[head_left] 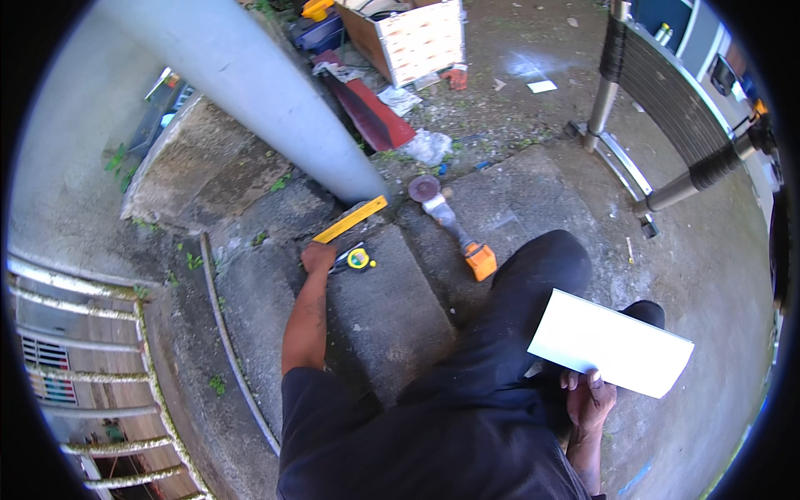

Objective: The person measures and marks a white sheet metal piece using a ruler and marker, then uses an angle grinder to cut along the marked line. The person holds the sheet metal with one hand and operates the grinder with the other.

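My left hand (pixel 318 257) reaches out at the middle, fingers closed round the near end of a yellow ruler (pixel 354 217). Just right of that hand, a yellow and black tape measure (pixel 358 258) lies with dark, slender items on the concrete step (pixel 387 321). An orange cordless grinder (pixel 457 232) with a round disc lies further right, beside my bent leg. My right hand (pixel 587 398), at lower right, grips the near edge of a white rectangular sheet (pixel 610 337) over my legs, thumb on top.
A grey pole (pixel 250 100) rises behind the ruler. Metal railing bars (pixel 92 342) are at left. Red sheet metal (pixel 375 117) and a wooden box (pixel 421 46) lie beyond the steps. A folded ladder (pixel 683 104) with steel tubes stands at upper right.
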`<state>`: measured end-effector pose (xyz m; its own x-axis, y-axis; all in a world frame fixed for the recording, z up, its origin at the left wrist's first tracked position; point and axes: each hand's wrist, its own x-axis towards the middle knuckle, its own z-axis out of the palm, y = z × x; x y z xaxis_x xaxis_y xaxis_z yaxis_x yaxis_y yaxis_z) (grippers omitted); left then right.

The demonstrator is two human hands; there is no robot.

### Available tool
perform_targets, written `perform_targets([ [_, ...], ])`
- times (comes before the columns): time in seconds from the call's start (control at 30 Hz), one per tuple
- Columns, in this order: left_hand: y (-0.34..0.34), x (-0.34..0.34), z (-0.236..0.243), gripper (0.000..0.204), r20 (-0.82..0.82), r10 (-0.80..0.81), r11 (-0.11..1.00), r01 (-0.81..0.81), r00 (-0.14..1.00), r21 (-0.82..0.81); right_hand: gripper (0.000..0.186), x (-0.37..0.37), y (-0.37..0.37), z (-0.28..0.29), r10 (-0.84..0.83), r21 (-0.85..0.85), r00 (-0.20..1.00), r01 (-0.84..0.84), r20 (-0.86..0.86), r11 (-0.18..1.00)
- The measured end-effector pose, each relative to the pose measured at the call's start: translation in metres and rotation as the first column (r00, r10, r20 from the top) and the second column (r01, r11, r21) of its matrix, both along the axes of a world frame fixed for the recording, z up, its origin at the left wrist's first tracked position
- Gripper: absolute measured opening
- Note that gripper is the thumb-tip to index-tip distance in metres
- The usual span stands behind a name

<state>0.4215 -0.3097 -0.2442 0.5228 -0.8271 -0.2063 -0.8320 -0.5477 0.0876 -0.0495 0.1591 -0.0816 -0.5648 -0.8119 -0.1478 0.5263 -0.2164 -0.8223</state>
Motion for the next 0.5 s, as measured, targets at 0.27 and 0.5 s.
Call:
perform_targets([
  [0.27, 0.006, 0.007, -0.010, 0.049, 0.064, -0.121, 0.992, 0.118, 0.991, 0.050, 0.045, -0.079, -0.041, 0.068, 0.065, -0.013, 0.980, -0.068, -0.190, 0.998],
  [0.5, 0.022, -0.118, 0.102, 0.083, -0.054, -0.556, 0.715, 0.444, 0.830, -0.540, 0.018, -0.103, -0.081, 0.094, 0.283, 0.059, 0.948, -0.277, -0.149, 0.959],
])
